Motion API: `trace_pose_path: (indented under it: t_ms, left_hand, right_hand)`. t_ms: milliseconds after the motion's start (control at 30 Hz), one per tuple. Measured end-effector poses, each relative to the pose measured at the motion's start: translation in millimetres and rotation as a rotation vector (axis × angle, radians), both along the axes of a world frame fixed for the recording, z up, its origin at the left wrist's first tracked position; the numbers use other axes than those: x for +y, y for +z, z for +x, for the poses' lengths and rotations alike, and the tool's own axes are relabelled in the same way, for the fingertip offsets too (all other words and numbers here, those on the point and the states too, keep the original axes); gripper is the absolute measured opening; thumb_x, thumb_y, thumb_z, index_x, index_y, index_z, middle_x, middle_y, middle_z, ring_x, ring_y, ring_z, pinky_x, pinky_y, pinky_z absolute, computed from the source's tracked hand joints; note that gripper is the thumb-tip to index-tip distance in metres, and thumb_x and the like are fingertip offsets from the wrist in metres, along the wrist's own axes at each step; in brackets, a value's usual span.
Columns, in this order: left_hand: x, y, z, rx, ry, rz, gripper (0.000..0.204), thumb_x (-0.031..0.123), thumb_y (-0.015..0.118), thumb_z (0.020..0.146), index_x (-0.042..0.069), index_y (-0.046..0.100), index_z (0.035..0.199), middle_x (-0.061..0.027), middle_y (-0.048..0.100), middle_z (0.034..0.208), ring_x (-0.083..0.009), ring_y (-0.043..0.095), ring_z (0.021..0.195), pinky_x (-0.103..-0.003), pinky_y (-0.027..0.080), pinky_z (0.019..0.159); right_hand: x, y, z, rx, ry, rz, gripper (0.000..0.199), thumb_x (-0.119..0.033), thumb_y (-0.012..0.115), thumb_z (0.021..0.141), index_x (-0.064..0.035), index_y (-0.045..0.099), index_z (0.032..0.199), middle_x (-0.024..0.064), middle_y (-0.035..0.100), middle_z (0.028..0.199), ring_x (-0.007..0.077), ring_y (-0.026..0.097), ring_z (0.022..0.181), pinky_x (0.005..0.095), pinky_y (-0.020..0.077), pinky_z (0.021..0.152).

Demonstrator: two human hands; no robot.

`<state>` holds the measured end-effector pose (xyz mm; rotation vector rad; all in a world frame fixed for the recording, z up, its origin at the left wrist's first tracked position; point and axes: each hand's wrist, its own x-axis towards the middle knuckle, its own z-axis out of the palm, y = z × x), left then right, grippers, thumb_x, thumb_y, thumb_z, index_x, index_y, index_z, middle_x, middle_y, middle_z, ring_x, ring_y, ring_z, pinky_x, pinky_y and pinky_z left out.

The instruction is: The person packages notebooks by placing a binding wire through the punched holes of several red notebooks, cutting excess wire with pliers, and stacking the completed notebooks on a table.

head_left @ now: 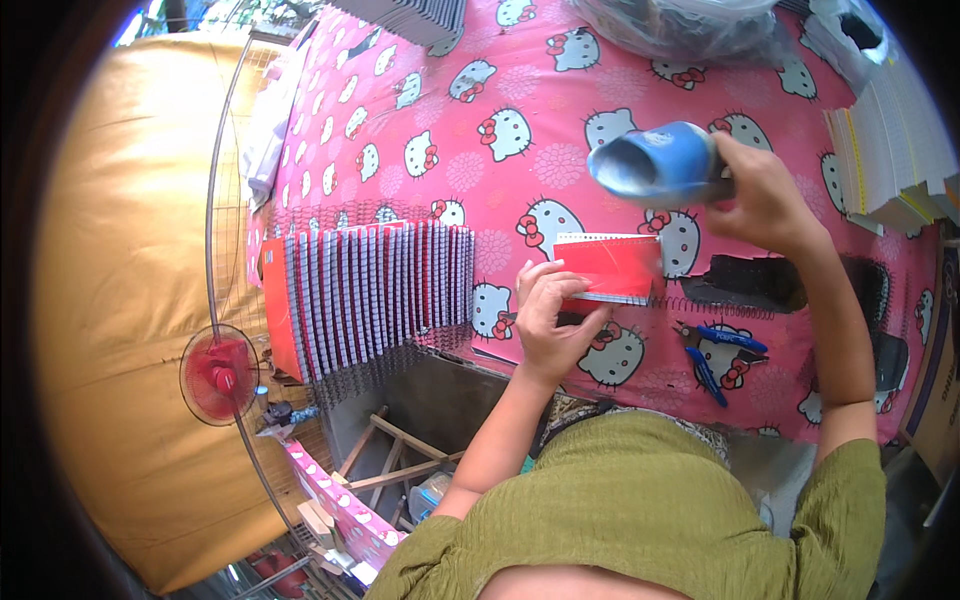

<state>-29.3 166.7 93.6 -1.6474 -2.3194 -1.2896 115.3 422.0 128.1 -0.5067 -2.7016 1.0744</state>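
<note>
My right hand (765, 190) is raised over the table, gripping a blue slipper (665, 160) by one end; the slipper is slightly blurred. Beneath it lies a small red-covered notebook (607, 263) with a row of punched holes along its far edge. My left hand (552, 315) holds the notebook at its near left corner, fingers over the cover and thumb along the near edge. From the notebook's near right corner a dark wire coil (725, 308) runs out to the right. Two blue-handled tools, a plier-like one (730, 337) and another (707, 377), rest nearer to me.
Left of my hands stands a long row of red spiral notebooks (375, 290). Dark pads (745, 283) lie on the pink patterned tablecloth (560, 100). Paper stacks (890, 145) sit at the right edge, plastic bags (690, 30) at the far side. A red fan (222, 378) is at the left.
</note>
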Motion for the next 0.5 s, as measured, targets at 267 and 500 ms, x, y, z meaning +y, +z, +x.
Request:
trace_pose_path:
  t_ms: [267,500]
  left_hand:
    - [6.0,1.9,-5.1,-0.018,-0.034,0.001,0.037,0.01,0.084,0.058,0.009,0.062,0.087,-0.0045,0.064,0.084,-0.0275,0.059,0.098,-0.047,0.04,0.095]
    - [8.6,4.5,-3.8,-0.058,-0.003,0.007,0.044,0.012,0.085,0.06,0.007,0.06,0.096,-0.0047,0.065,0.084,-0.0246,0.062,0.093,-0.047,0.04,0.097]
  right_hand:
    - [-23.7,3.3,8.6,0.38,0.137,-0.88,0.062,-0.017,0.085,0.061,-0.003,0.053,0.112,0.0092,0.064,0.095,0.0133,0.062,0.09,0.03,0.0504,0.08]
    - [-28.0,-3.9,-6.6,0.374,0.246,-0.635,0.059,-0.002,0.074,0.062,-0.0012,0.054,0.118,0.0152,0.067,0.097,0.0225,0.067,0.091,0.0344,0.0518,0.08]
